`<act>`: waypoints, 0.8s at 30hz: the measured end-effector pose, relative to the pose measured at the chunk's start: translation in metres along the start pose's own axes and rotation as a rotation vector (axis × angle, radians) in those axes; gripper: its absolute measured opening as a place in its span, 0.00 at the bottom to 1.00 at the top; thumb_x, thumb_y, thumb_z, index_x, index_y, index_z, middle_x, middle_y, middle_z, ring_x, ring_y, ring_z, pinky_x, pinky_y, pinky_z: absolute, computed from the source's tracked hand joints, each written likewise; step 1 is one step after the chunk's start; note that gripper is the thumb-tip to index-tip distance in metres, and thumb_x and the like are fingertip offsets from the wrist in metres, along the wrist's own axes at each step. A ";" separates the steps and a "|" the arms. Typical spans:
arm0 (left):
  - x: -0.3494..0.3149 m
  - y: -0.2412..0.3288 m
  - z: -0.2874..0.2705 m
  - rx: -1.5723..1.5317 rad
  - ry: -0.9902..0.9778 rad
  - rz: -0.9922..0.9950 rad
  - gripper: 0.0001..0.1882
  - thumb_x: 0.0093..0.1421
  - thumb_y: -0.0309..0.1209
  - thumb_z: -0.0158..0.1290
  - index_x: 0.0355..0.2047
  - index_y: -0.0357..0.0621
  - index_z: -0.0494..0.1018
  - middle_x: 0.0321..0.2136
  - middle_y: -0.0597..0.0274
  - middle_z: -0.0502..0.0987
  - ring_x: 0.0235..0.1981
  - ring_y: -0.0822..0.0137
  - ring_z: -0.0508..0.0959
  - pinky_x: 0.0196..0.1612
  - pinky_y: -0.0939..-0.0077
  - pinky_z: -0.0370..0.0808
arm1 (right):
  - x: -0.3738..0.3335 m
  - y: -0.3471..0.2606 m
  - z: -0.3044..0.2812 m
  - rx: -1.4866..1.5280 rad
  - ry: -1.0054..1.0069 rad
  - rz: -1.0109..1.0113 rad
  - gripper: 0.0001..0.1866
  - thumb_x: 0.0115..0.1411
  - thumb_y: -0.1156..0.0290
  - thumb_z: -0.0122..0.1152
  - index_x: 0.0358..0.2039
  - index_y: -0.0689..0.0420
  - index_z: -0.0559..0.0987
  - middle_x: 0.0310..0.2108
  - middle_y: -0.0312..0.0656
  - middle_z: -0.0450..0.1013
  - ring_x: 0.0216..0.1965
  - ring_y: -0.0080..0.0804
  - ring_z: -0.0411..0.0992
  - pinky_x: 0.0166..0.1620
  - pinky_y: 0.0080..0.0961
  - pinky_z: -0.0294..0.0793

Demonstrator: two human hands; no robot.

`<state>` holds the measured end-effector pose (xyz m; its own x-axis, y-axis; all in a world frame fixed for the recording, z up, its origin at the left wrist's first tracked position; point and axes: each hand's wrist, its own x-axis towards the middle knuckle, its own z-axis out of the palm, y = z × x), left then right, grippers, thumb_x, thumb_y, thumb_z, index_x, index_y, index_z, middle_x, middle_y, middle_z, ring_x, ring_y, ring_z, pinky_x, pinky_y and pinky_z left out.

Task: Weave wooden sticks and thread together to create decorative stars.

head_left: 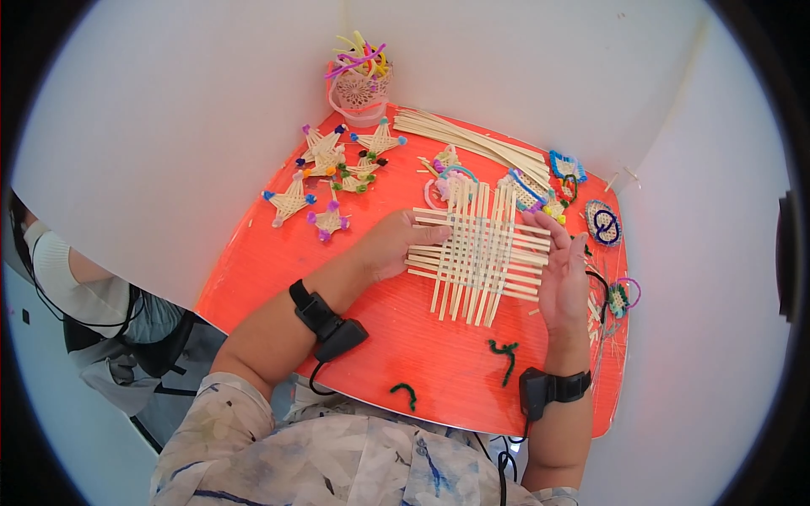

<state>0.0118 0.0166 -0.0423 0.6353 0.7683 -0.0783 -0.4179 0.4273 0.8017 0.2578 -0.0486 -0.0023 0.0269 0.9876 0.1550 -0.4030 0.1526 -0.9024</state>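
Woven mat [477,249] is between the two hands, over the red bench [270,274]. The left hand [401,243] pinches its left side, thumb on top. The right hand [564,278] is loosely open, fingers curved by the right side. The middle looks woven; the ends stick out all around, not tidied yet. Beyond the hands are spare strips [472,139] and white walls [523,59].
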 end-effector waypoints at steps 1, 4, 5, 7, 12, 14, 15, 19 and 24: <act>-0.001 0.000 0.001 0.006 -0.018 -0.032 0.17 0.61 0.30 0.55 0.48 0.35 0.72 0.43 0.54 0.78 0.43 0.64 0.80 0.47 0.67 0.78 | -0.001 0.002 0.001 -0.001 0.002 0.000 0.39 0.67 0.40 0.26 0.56 0.66 0.66 0.55 0.47 0.66 0.55 0.34 0.66 0.57 0.34 0.66; -0.002 -0.003 0.005 -0.033 -0.040 -0.077 0.16 0.60 0.29 0.55 0.48 0.35 0.72 0.42 0.54 0.79 0.41 0.64 0.80 0.46 0.69 0.78 | -0.005 0.012 -0.006 0.142 0.005 0.262 0.34 0.69 0.46 0.30 0.57 0.65 0.65 0.53 0.47 0.69 0.54 0.37 0.68 0.57 0.35 0.67; -0.001 -0.004 0.004 -0.034 -0.042 -0.079 0.16 0.60 0.29 0.55 0.48 0.35 0.72 0.42 0.54 0.79 0.41 0.64 0.80 0.46 0.69 0.78 | -0.006 0.018 -0.012 0.141 0.008 0.262 0.34 0.69 0.46 0.30 0.57 0.65 0.65 0.53 0.47 0.69 0.54 0.37 0.68 0.57 0.35 0.67; -0.001 -0.006 -0.003 -0.049 -0.077 -0.042 0.17 0.61 0.30 0.55 0.48 0.34 0.72 0.43 0.52 0.78 0.43 0.62 0.80 0.48 0.67 0.78 | -0.006 0.025 -0.014 0.063 0.154 0.277 0.27 0.70 0.54 0.34 0.54 0.64 0.69 0.49 0.46 0.72 0.50 0.35 0.71 0.54 0.34 0.71; 0.005 -0.002 -0.011 -0.048 -0.060 -0.036 0.17 0.61 0.30 0.54 0.48 0.34 0.71 0.43 0.52 0.78 0.43 0.61 0.80 0.47 0.67 0.78 | -0.006 0.009 -0.013 -0.026 0.040 0.248 0.10 0.64 0.77 0.46 0.43 0.59 0.74 0.29 0.30 0.73 0.20 0.10 0.63 0.20 0.10 0.59; 0.005 0.000 -0.010 -0.044 -0.067 -0.039 0.17 0.61 0.30 0.54 0.48 0.34 0.71 0.43 0.52 0.78 0.43 0.61 0.80 0.47 0.66 0.78 | -0.003 0.015 -0.017 0.012 0.046 0.236 0.09 0.65 0.75 0.47 0.43 0.58 0.74 0.27 0.29 0.72 0.19 0.10 0.62 0.20 0.10 0.59; 0.005 0.000 -0.010 -0.057 -0.060 -0.033 0.17 0.61 0.30 0.54 0.48 0.34 0.71 0.43 0.52 0.78 0.43 0.61 0.80 0.48 0.66 0.78 | -0.001 0.017 -0.020 0.049 0.052 0.228 0.08 0.65 0.73 0.48 0.42 0.57 0.74 0.25 0.28 0.71 0.19 0.10 0.62 0.20 0.10 0.59; 0.007 -0.003 -0.012 -0.071 -0.063 -0.051 0.17 0.61 0.30 0.54 0.48 0.33 0.71 0.44 0.51 0.77 0.43 0.61 0.80 0.48 0.66 0.78 | -0.002 0.012 -0.029 0.258 -0.020 0.275 0.07 0.66 0.68 0.51 0.41 0.56 0.74 0.22 0.26 0.67 0.18 0.11 0.61 0.19 0.11 0.59; 0.007 -0.009 -0.013 -0.100 -0.087 -0.017 0.17 0.61 0.30 0.54 0.49 0.34 0.71 0.44 0.52 0.78 0.44 0.61 0.80 0.49 0.66 0.77 | -0.003 0.019 -0.021 0.485 0.019 0.250 0.10 0.66 0.65 0.50 0.43 0.56 0.74 0.19 0.26 0.63 0.17 0.13 0.57 0.19 0.11 0.58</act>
<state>0.0114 0.0241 -0.0578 0.6952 0.7179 -0.0365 -0.4663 0.4890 0.7371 0.2690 -0.0483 -0.0286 -0.1086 0.9927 -0.0516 -0.7749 -0.1171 -0.6211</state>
